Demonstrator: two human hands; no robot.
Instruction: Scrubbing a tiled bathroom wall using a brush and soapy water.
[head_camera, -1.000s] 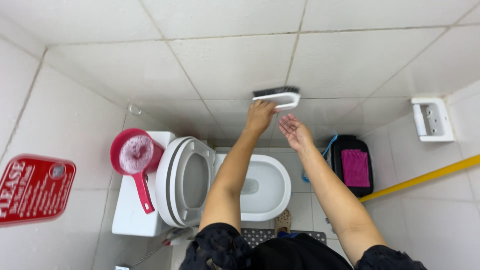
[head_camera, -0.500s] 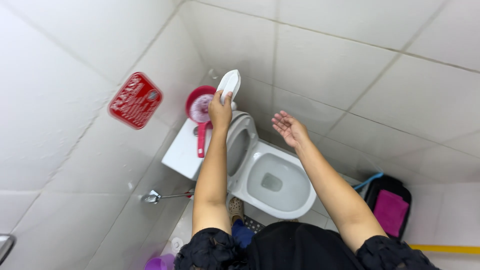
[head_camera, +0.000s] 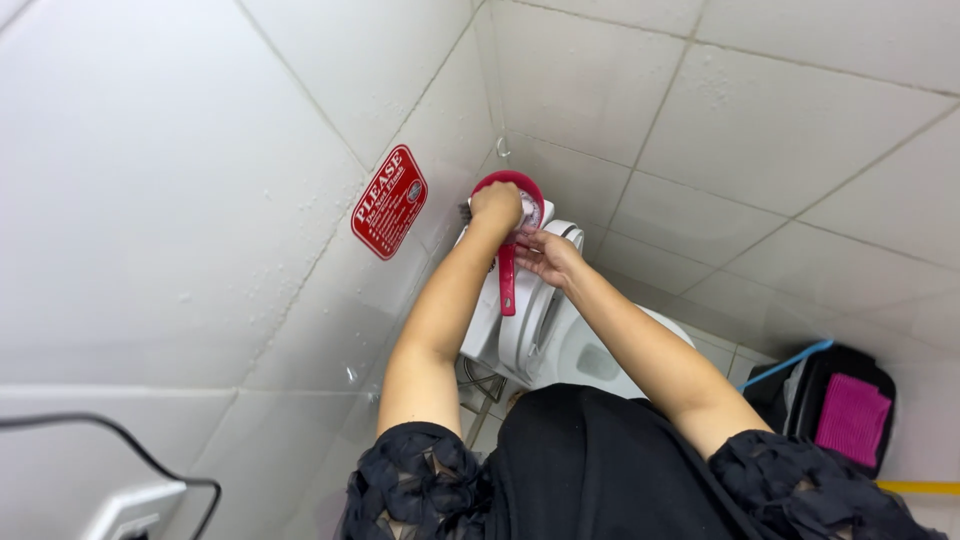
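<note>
Left hand (head_camera: 497, 205) clenched over the red dipper (head_camera: 510, 200) on the toilet tank (head_camera: 485, 315); right hand (head_camera: 540, 252) grasping its handle (head_camera: 507, 285).

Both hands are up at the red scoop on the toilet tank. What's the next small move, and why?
Probably lower the left hand a little into the red scoop. That hand is already over the bowl, while the right hand is beside the scoop's handle on the white tank, placed to steady it. What the left hand holds is hidden.

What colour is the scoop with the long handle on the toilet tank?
The scoop is red-pink; the head view shows it, under both hands.
</note>
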